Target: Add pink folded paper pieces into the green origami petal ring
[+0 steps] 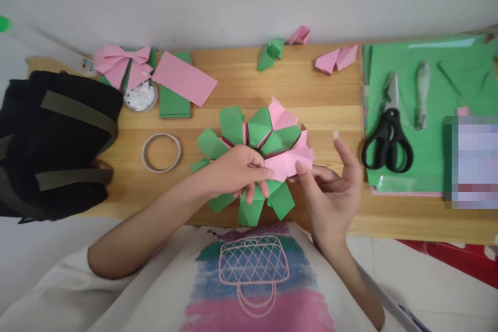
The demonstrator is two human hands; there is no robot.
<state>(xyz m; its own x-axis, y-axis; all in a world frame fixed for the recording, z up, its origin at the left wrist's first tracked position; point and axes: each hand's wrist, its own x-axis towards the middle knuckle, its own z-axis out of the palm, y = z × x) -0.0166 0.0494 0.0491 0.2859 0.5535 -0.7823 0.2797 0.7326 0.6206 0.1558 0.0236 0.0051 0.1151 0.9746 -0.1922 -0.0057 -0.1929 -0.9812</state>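
Observation:
A folded paper flower with green petals [260,127] lies in front of me, several pink folded pieces set around its right side. Between my hands is a pink folded paper piece [287,165] at the flower's right edge. My left hand [249,168] pinches its left end, thumb and fingertips together, and covers the flower's middle. With thumb and bent fingers my right hand [330,187] grips the right end. Its forefinger points up, with a small whitish scrap [335,135] at the tip.
Loose folded pieces, green [271,54] and pink [336,59], lie along the wall. Scissors [389,135] and a cutter [422,96] rest on green sheets [428,166]. At left are a tape roll [161,152], paper strips [185,78], a pink bow [123,65], a scrap dish [140,96] and a black bag [58,140].

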